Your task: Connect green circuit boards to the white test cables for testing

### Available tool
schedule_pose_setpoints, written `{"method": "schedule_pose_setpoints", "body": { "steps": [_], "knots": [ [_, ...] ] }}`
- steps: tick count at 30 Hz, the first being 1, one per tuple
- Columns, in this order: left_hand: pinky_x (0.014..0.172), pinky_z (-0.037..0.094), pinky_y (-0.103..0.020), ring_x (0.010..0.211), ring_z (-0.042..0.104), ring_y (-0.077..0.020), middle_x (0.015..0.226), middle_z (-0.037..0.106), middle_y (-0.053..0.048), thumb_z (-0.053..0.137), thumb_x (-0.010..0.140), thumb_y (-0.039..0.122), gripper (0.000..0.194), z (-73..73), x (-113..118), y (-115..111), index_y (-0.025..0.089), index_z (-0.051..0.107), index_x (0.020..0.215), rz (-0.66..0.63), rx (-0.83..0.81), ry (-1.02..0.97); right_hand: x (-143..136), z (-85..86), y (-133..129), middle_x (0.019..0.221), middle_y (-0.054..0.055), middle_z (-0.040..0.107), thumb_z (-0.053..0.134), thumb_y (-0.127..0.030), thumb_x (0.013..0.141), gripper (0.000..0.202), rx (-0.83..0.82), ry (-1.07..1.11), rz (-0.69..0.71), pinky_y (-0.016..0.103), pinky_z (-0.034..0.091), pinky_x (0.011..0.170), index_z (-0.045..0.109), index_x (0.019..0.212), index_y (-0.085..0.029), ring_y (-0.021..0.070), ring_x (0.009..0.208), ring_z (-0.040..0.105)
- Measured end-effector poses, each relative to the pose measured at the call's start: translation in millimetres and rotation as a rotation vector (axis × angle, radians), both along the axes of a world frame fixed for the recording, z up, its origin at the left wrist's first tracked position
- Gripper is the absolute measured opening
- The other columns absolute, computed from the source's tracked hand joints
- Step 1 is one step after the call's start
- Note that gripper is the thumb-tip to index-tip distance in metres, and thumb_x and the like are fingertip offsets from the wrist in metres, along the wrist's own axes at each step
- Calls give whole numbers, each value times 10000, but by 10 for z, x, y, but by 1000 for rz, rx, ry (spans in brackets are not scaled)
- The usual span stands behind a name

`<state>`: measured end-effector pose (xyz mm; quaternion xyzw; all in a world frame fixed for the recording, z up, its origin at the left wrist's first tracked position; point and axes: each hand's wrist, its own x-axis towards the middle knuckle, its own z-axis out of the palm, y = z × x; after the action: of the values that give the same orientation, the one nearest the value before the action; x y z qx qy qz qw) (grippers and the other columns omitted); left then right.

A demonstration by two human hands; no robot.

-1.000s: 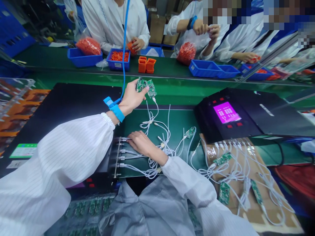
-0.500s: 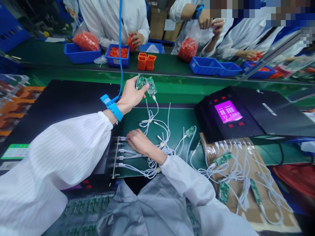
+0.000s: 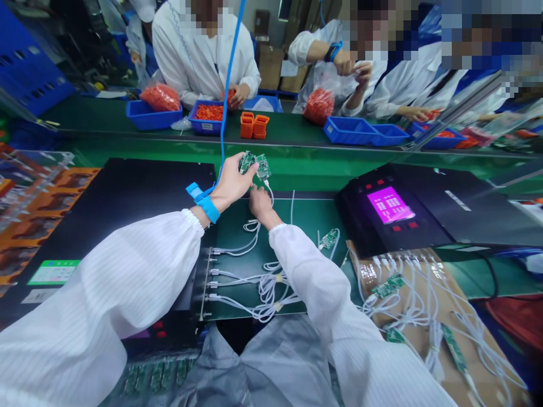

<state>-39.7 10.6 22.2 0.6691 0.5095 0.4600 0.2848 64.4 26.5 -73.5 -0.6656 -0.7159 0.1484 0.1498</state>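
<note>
My left hand, with a blue wrist strap, is closed on two green circuit boards above the green mat. A white cable hangs from the right-hand board's lower edge. Just below the boards, my right hand has its fingers drawn together near the cables; what they hold, if anything, is hidden. Several white cables run from the ports of the left black box across the mat. A small green board lies on the mat to the right.
A black device with a lit pink screen stands at right. Cabled boards lie on brown cardboard below it. Orange trays are at far left. Across the bench, people handle orange parts beside blue bins.
My right hand has moved from the left box's port row up to just beneath the boards. My left hand still holds the boards, which appear slightly lower in view.
</note>
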Motion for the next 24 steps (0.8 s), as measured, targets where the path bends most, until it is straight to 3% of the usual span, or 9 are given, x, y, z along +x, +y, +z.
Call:
{"method": "schedule_pose_setpoints", "body": {
  "steps": [2,5,8,12,16,19,24],
  "knots": [
    [705,542,-315,671,662,-184,728,643,-10,632,943,223,156,19,-18,-6,217,556,807,17,40,65,-9,-25,40,1192,266,631,524,72,873,430,-6,24,45,448,542,923,574,1282,-53,311,1021,678],
    [809,537,-331,817,697,-219,837,694,-28,635,931,207,14,45,-44,-12,214,626,940,31,117,127,79,-46,-131,1140,170,625,500,-13,930,316,95,108,166,390,542,920,603,1206,-126,248,959,660],
    [836,521,-321,860,692,-219,903,717,-22,646,908,171,156,64,-59,-13,218,649,1056,33,171,164,234,-42,-417,1130,132,585,473,-129,981,197,282,321,306,358,538,922,603,1126,-155,212,950,628],
    [818,499,-316,866,670,-219,909,727,-34,667,879,167,90,71,-65,-8,196,667,964,28,210,257,373,-15,-695,1065,92,647,481,-256,1037,153,351,527,368,332,529,913,616,1061,-189,194,941,641],
    [822,489,-321,890,666,-227,949,738,-59,652,866,184,92,71,-64,-18,183,691,949,-38,238,350,322,-34,-761,1030,68,725,541,-349,1041,196,417,686,274,329,527,943,667,1053,-200,195,973,681],
    [787,476,-307,870,668,-223,934,747,-55,658,839,187,100,77,-60,-38,184,701,929,-96,234,400,205,-57,-728,1037,72,734,540,-373,1040,234,502,828,123,323,550,922,682,1080,-192,182,937,703],
    [706,440,-282,755,632,-193,849,745,-25,669,813,189,87,105,-52,-78,193,689,897,-143,199,445,71,-23,-675,1047,86,744,534,-399,1044,327,542,1027,-93,331,589,872,613,1271,-177,178,900,730]
  ]
}}
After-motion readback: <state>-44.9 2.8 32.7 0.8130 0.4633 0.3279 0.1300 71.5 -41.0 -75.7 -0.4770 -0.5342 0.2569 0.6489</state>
